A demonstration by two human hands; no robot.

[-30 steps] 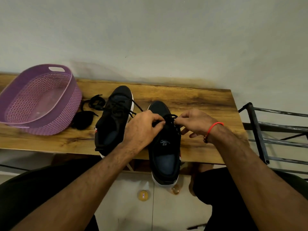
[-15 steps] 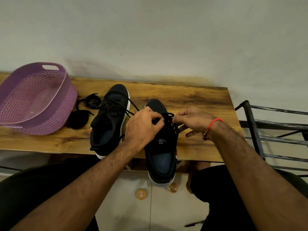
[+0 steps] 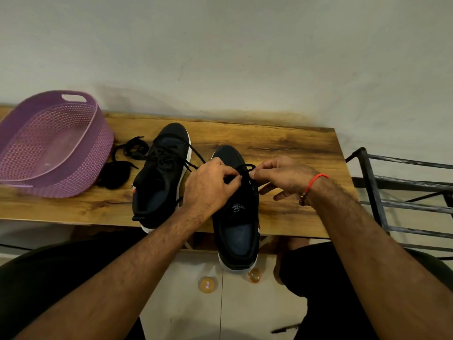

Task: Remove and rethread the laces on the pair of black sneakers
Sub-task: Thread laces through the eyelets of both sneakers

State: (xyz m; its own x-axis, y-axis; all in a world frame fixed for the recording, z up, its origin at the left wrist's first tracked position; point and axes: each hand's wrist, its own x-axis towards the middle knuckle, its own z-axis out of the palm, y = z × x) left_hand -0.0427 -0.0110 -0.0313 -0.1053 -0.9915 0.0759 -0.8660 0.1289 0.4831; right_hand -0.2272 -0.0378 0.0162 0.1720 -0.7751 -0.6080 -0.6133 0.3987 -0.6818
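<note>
Black right sneaker (image 3: 235,217) overhangs the table edge (image 3: 294,217); both hands' fingers (image 3: 232,176) pinch its lace (image 3: 246,168).

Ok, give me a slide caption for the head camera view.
Both hands pinch the lace of the right sneaker on a wooden bench.

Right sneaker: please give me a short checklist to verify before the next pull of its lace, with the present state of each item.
1. Left hand pinches the lace: ok.
2. Right hand pinches the lace too: ok.
3. Right sneaker rests fully on the table: not ok, its heel hangs over the near edge.
4. Lace has passed through the correct eyelet: cannot tell, fingers hide it.
5. Left sneaker lies apart from the working hands: ok.
6. Lace ends are equal in length: cannot tell.
</note>
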